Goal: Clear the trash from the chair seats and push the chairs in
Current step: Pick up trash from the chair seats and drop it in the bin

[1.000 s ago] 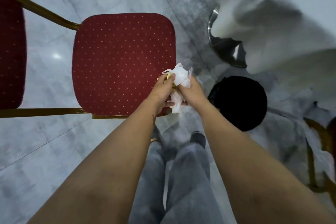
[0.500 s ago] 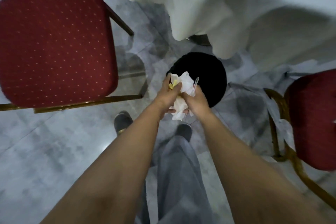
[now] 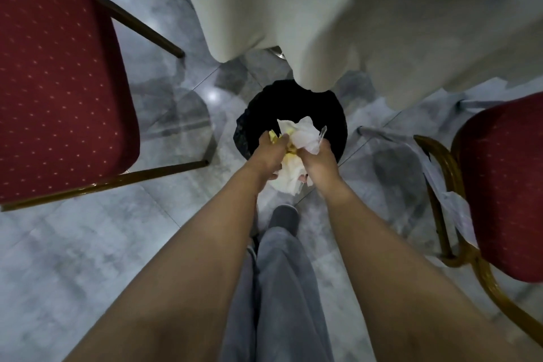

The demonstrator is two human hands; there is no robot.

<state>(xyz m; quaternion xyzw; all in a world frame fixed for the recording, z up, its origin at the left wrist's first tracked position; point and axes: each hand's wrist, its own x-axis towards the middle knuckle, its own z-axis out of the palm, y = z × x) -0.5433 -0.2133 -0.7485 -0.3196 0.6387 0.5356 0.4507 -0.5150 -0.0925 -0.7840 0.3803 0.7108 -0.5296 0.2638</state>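
Note:
Both hands grip one bundle of trash [image 3: 299,138]: crumpled white napkins, yellow scraps and a clear plastic piece. My left hand [image 3: 269,153] holds its left side, my right hand [image 3: 318,160] its right side. The bundle hangs over the near rim of a black round bin [image 3: 332,114] on the floor. A red dotted chair seat [image 3: 55,82] with a gold frame stands at the left, bare of trash. A second red chair [image 3: 505,185] shows at the right edge.
A white tablecloth [image 3: 367,17] hangs down over the far side of the bin. A crumpled clear plastic sheet [image 3: 446,185] lies against the right chair's frame. Grey marble floor [image 3: 88,258] spreads around my grey-trousered legs.
I have turned right from the left chair toward the bin. The bundle, held in both hands throughout, has moved from the seat's edge to above the bin's near rim.

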